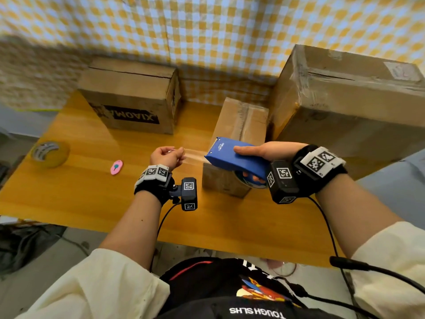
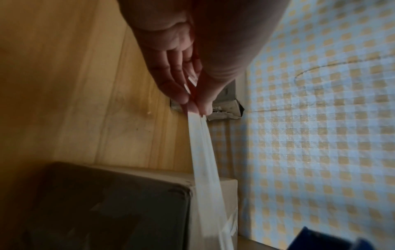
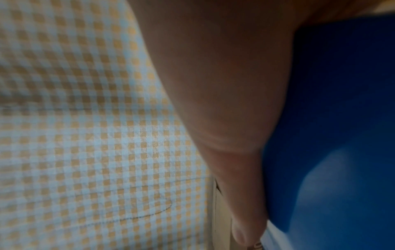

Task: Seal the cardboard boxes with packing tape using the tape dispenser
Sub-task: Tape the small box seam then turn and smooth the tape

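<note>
We see three cardboard boxes on the table (image 1: 76, 203). The far-left box (image 1: 128, 100) stands at the back, well apart from the others. The small box (image 1: 236, 139) stands upright near the middle, and the large box (image 1: 349, 100) sits just beside it on the right, against the back. The tape dispenser (image 1: 234, 157) hangs above the small box's near end, in the right hand (image 1: 266, 150). A strip of tape (image 1: 193, 155) runs leftward from it to the left hand (image 1: 166, 156). A tape roll (image 1: 49, 153) lies near the table's left edge, and a small flat object (image 1: 116, 167) lies between that roll and the left hand.
</note>
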